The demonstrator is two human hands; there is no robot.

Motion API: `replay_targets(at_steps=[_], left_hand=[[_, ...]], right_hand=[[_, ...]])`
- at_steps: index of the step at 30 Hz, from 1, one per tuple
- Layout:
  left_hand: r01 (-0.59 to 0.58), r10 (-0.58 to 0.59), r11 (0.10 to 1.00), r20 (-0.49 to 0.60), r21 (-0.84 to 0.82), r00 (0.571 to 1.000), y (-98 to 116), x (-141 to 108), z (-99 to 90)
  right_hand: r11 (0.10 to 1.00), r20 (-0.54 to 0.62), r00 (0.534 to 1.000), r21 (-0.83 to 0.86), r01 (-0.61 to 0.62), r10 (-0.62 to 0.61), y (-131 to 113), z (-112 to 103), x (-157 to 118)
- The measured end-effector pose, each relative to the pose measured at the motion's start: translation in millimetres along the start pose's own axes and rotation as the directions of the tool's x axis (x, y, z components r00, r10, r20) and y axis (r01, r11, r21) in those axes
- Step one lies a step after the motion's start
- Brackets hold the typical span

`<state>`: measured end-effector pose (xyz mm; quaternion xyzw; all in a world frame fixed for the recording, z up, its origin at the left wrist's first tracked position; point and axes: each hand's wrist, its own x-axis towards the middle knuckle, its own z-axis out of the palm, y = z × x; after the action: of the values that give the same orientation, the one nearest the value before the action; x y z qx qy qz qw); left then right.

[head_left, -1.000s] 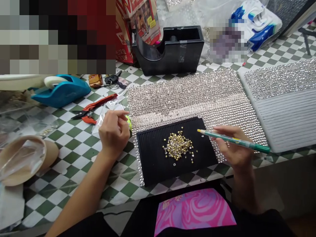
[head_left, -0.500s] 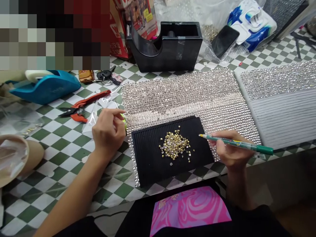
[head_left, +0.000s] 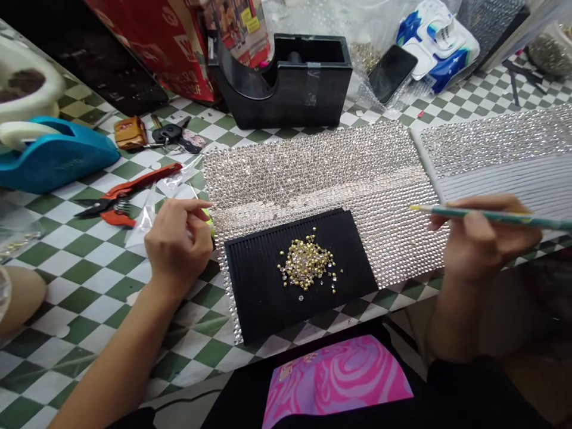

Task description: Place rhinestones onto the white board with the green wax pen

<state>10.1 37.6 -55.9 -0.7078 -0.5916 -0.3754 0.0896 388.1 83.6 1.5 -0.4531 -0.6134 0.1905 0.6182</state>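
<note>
Right grip [head_left: 485, 238] closed on a green pencil [head_left: 487, 214], yellow tip pointing left over the rhinestone sheet [head_left: 313, 173]. Compared with the earlier frame, it has shifted right, clear of the black ridged tray [head_left: 348, 250]. Gold rhinestones [head_left: 306, 262] lie piled on that tray, between both grips. Left grip [head_left: 176, 250] curled at the tray's left edge, touching or just beside a yellow-green item [head_left: 208, 217], partly hidden; hold cannot be confirmed. Red-handled snips [head_left: 129, 193] lie left of it on the checkered counter [head_left: 89, 268].
</note>
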Motion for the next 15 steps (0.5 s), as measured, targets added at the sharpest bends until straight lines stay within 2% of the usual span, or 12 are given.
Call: replay_targets(at_steps=[5,6,7,11,15], left_hand=[[-0.027,0.027,1.0,-0.004,0.0,1.0,-2,0,1.0],[-0.034,0.034,0.999,-0.008,-0.001,0.999,-2,0,1.5],[-0.04,0.04,0.999,-0.012,-0.002,0.999,-3,1,1.9],[-0.054,0.054,0.999,-0.015,-0.006,0.998,-4,2,2.6],[-0.056,0.056,0.998,-0.011,-0.01,0.998,-4,3,2.3]], right_hand=[[0.991,0.076,0.988,0.011,-0.133,0.132,37,-14,57],[0.995,0.023,0.998,0.079,-0.054,0.052,47,-14,65],[0.995,0.047,0.997,0.083,-0.063,0.059,58,-13,70],[0.993,0.125,0.987,0.048,-0.11,0.103,87,-4,74],[0.993,0.145,0.983,-0.001,-0.115,0.114,90,3,66]])
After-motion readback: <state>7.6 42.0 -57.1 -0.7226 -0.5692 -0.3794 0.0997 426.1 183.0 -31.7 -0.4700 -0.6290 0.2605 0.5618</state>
